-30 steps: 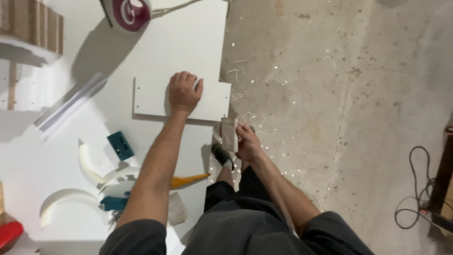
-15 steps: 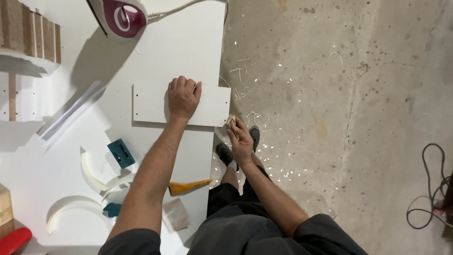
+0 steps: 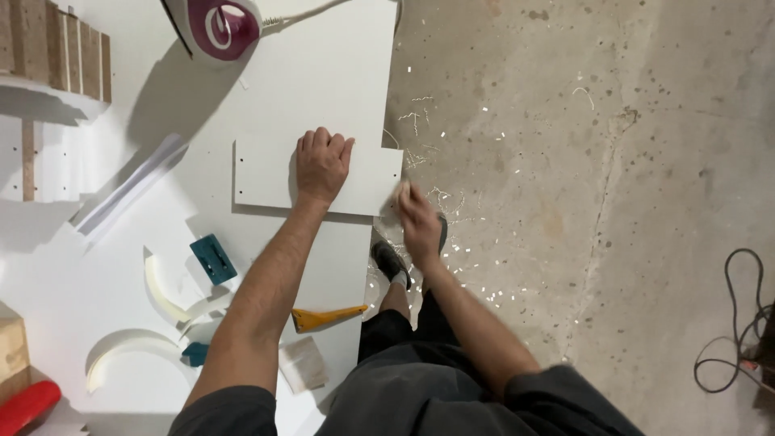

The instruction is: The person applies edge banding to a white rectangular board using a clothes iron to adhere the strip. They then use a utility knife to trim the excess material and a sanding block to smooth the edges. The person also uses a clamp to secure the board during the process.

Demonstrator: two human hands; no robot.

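My left hand (image 3: 321, 164) lies flat, fingers together, on a small white panel (image 3: 262, 173) with holes near its left end. The panel rests on a white worktable (image 3: 323, 73) and sticks out a little past the table's right edge. My right hand (image 3: 420, 226) is at the panel's overhanging right end, fingers closed on a small pale pad (image 3: 404, 190) held against that end. The hand is blurred, so the pad's kind is unclear.
A purple and white iron (image 3: 218, 24) stands at the table's far side, with stacked wood strips (image 3: 56, 48) at far left. A teal block (image 3: 214, 258), a yellow scraper (image 3: 327, 317), curved white offcuts (image 3: 161, 291) and a red object (image 3: 28, 404) lie near me. A cable (image 3: 739, 323) loops on the concrete floor.
My right hand has risen from below the panel's corner to its right end. The left hand has stayed pressed on the panel.
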